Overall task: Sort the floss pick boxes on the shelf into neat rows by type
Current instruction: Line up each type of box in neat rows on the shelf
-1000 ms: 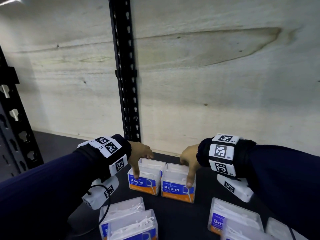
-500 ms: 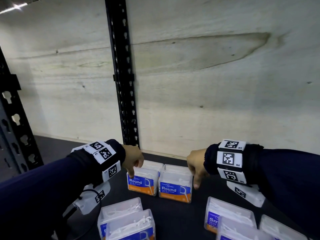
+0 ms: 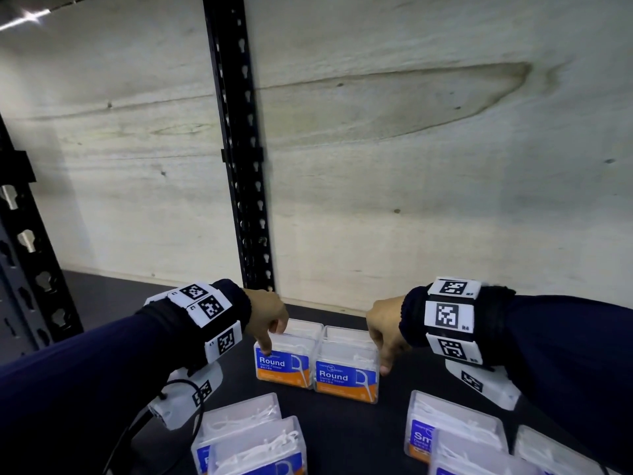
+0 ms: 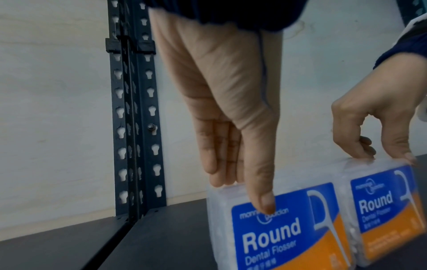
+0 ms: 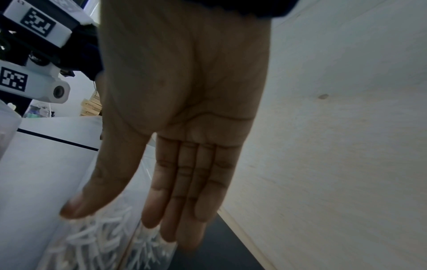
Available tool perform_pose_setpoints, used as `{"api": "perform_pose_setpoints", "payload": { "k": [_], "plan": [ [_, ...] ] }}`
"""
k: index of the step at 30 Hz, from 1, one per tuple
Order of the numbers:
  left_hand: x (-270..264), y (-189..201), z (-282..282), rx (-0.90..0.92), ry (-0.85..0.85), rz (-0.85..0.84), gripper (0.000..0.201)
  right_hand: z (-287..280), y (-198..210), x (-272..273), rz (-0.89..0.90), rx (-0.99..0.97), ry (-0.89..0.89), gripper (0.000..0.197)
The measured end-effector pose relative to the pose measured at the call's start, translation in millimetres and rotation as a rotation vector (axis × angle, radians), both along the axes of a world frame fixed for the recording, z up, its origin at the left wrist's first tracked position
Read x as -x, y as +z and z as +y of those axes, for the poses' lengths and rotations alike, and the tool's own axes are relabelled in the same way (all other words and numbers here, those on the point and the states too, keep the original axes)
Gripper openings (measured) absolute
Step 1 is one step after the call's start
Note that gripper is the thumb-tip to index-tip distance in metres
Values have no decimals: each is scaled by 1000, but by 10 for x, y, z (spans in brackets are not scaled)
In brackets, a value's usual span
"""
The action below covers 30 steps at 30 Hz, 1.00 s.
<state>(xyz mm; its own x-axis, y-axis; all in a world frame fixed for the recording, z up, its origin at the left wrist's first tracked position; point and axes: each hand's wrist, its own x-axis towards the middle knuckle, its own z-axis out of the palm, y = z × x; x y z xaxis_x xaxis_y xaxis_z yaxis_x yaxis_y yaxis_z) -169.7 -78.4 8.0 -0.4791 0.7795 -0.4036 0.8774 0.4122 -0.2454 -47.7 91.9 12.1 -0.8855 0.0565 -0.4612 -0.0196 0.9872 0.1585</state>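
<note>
Two clear floss pick boxes labelled "Round" stand side by side on the dark shelf (image 3: 346,437), the left box (image 3: 284,368) touching the right box (image 3: 346,382). Two more clear boxes (image 3: 308,328) stand right behind them. My left hand (image 3: 272,339) points straight down; its thumb (image 4: 265,204) touches the left box's (image 4: 277,237) front label and its fingers reach its top rear edge. My right hand (image 3: 378,353) has straight fingers against the right end of the right box (image 4: 388,210). In the right wrist view this hand (image 5: 129,224) touches the boxes' clear ends.
Two clear boxes (image 3: 246,437) sit at the front left. Several boxes, one labelled "Sm…" (image 3: 452,430), sit at the front right. A black slotted upright (image 3: 239,166) stands against the plywood back wall (image 3: 411,200). Another rack post (image 3: 30,262) is at the far left.
Both hands lifted slightly off the Round boxes, then came down again. My right hand shifted from the right box's top to its right end. The boxes stayed put.
</note>
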Motion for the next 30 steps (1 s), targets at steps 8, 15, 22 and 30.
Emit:
{"api": "perform_pose_setpoints", "payload": {
  "k": [8, 15, 22, 30],
  "plan": [
    [6, -6, -22, -32, 21, -22, 50, -45, 44, -50, -13, -6, 0, 29],
    [-99, 112, -100, -63, 95, 3, 54, -263, 274, -163, 46, 19, 69, 15],
    [-303, 185, -352, -149, 109, -37, 36, -838, 330, -363, 87, 94, 290, 34],
    [-685, -15, -765, -61, 116, -130, 41, -1348, 56, -491, 77, 29, 373, 38]
  ]
}}
